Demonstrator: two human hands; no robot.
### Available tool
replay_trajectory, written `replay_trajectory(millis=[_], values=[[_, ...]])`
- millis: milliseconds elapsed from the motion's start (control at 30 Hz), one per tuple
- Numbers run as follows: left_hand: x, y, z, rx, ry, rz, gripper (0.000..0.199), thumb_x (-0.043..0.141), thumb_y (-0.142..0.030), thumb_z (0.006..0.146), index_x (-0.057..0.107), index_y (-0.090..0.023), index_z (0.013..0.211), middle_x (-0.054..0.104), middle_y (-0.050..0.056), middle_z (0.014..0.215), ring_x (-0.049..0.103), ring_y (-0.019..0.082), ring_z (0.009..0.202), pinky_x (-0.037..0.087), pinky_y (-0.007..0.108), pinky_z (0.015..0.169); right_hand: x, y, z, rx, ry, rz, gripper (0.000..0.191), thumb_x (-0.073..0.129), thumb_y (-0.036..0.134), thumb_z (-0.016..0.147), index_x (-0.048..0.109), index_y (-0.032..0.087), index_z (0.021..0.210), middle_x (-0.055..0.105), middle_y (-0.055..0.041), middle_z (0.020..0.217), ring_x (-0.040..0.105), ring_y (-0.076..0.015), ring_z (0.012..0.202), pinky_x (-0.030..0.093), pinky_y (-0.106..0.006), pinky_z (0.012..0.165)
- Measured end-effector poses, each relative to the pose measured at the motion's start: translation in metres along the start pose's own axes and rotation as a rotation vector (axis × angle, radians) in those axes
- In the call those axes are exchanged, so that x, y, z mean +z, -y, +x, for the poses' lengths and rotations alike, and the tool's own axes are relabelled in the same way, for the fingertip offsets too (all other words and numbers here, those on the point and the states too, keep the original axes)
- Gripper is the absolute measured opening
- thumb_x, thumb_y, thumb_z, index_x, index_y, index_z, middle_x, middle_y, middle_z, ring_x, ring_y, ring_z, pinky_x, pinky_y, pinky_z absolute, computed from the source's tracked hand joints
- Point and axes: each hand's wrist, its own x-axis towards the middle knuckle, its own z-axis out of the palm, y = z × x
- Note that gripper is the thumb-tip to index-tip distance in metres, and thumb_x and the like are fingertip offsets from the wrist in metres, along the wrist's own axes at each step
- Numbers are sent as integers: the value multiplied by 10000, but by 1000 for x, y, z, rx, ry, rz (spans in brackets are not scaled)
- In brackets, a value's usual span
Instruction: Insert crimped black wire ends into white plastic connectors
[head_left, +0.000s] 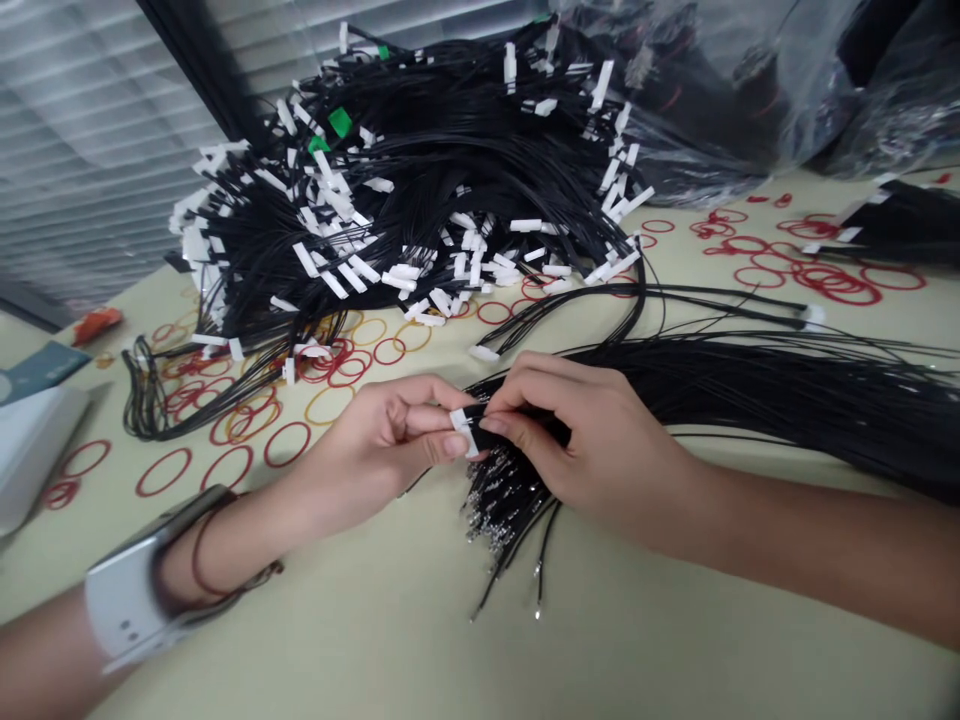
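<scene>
Between thumb and fingers, my left hand [409, 430] pinches a white connector housing [464, 432]. My right hand [592, 420] is closed in a pinch on the black wires [477, 424] right beside that housing, at its right side. How many wires sit in the housing is too small to tell. Under my hands lies a thick bundle of loose black wires [757, 390], running off to the right. Its crimped metal terminals [499, 505] fan out just below my fingers, and a few wire ends stick out toward me.
A large heap of black cables [465, 190] with white connectors fills the back. Red rubber bands [832, 275] and yellow ones [330, 406] lie scattered about. Clear plastic bags [697, 110] stand at the back right. A white box [37, 450] is at the left edge.
</scene>
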Motion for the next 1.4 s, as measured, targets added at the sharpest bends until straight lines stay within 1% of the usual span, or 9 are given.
replay_trajectory(millis=[167,367,533,633,800,900,967,1100,1400], values=[[2,2,-1,15,-41,102,87,611,-122,711,582,-112,793,666,-29,556,450,41,435,296,126,422,1,-1,0,-24,21,32,126,477,112,796,541,131,689,502,9,676,439,-66,618,340,-190,576],[2,1,-1,73,-20,90,56,613,-108,711,601,-159,729,651,-43,543,491,54,444,328,138,427,-1,0,-2,-33,34,56,129,461,106,804,535,130,702,498,9,694,438,-61,623,338,-185,585],[4,-3,-1,99,-1,92,110,566,-81,757,597,-163,824,653,-35,626,557,62,561,369,126,483,-3,3,-2,5,-15,42,120,455,134,816,540,123,733,485,5,702,443,-63,643,342,-184,603],[3,-4,0,84,-5,79,107,551,-63,768,591,-142,828,652,-18,695,570,63,630,398,122,550,-3,3,-1,-14,-17,16,103,459,123,803,532,123,730,470,6,706,431,-65,643,337,-190,593],[-6,0,6,58,43,-12,79,562,-86,776,606,-124,829,658,3,704,592,76,663,434,137,621,-4,0,0,24,-113,-13,94,463,102,788,490,130,703,454,15,677,411,-64,605,331,-195,547],[-10,0,8,27,95,-49,92,558,-70,776,612,-120,832,673,6,709,605,74,682,440,131,650,-4,0,-2,-57,-70,-19,126,439,99,814,541,124,746,493,-12,738,449,-80,688,370,-199,628],[-11,-1,8,-6,116,-67,120,541,-50,780,609,-119,851,680,4,731,614,76,707,445,131,667,-3,1,-3,-97,-102,-63,151,435,110,827,573,124,769,512,-28,749,461,-96,720,384,-216,666],[-10,-3,5,-18,144,-86,156,508,-27,794,610,-126,860,680,-15,744,614,65,704,452,134,683,-2,1,-5,-155,-199,-169,147,457,131,824,593,146,770,543,-36,731,477,-121,708,395,-254,654],[-12,3,5,13,150,-27,131,556,-93,787,610,-127,902,689,23,757,612,78,715,446,138,671,1,0,-5,-152,-100,-124,147,451,115,808,587,124,755,508,-35,708,450,-122,689,381,-264,632]])
